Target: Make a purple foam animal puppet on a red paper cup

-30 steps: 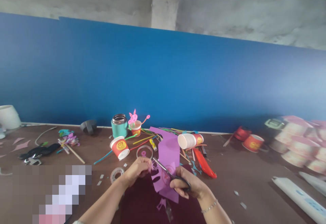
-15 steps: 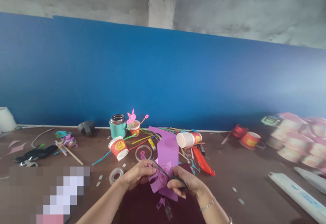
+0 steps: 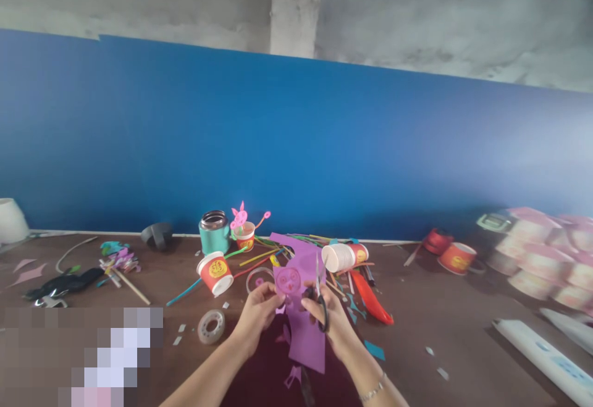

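Note:
My left hand [image 3: 258, 311] pinches the lower edge of a small purple paper piece [image 3: 288, 280] with a face drawn on it in red. A pair of scissors [image 3: 318, 280] with black handles is in my right hand [image 3: 334, 317], its blades pointing up and away from me, apart from the piece. Beneath both hands lies a longer purple sheet [image 3: 307, 345] with a cut edge, stretching toward the back of the table. Small purple scraps [image 3: 293, 377] rest on the dark surface near me.
Left of my hands are a tape roll [image 3: 212, 327], a tilted paper cup [image 3: 215, 273] and a teal jar [image 3: 214, 234]. To the right lie paper cups [image 3: 340, 257], a red wrapper [image 3: 370, 299] and a blue scrap [image 3: 375, 350]. Pink-white cups [image 3: 540, 259] stand stacked at far right.
The scissors have come away from the purple paper and turned upward. The face piece has risen in my left hand, and the longer sheet now shows beneath it.

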Demonstrator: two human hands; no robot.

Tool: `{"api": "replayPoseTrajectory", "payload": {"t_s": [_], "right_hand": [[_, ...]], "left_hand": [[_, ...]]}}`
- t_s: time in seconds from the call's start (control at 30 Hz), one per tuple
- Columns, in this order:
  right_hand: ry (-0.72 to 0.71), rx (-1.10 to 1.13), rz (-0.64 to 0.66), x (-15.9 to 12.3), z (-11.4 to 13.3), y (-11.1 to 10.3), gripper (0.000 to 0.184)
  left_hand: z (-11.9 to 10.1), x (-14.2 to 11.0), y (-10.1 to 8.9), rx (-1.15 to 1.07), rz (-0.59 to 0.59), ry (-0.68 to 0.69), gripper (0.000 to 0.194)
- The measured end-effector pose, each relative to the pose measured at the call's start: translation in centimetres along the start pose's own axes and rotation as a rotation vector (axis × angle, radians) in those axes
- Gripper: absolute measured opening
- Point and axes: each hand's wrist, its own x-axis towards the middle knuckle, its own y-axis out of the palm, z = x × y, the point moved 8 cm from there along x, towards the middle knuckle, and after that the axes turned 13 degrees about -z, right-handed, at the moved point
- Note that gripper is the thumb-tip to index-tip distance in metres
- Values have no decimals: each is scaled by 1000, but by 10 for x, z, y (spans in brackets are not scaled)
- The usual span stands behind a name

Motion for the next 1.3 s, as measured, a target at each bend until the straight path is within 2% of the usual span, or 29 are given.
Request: {"api": "replayPoseTrajectory", "payload": {"t_s": [0.13, 0.27, 0.33, 0.43, 0.53, 0.67, 0.77, 0.93, 1.1, 1.3], "right_hand": [[18, -22, 16, -3, 1, 2, 41], [6, -39, 84, -6, 6, 5, 38], [2, -45, 61, -6, 7, 3, 39], [-15, -31, 16, -6, 8, 0, 41], [12, -64, 91, -9, 3, 9, 41], [71, -131, 289, -21, -9, 31, 40], [73, -69, 348, -28, -12, 42, 40], [33, 20, 309, -30, -7, 45, 40], [-36, 23, 275, -29, -1, 43, 39], [-37, 46, 249, -26, -8, 42, 39]], "left_hand": [[-2, -4, 4, 99, 44, -27, 39], [-11, -4, -1, 69, 24, -30, 35], [-16, -2, -6, 18, -35, 6, 33], [-21, 3, -20, -112, -193, 67, 30], [-21, 4, -27, -205, -281, 90, 27], [-14, 3, -23, -268, -262, 37, 29], [-5, -1, -16, -284, -228, -38, 34], [8, -11, 4, -232, -93, -146, 35], [6, -17, 10, -207, -82, -156, 37], [6, -16, 8, -213, -93, -157, 34]]}}
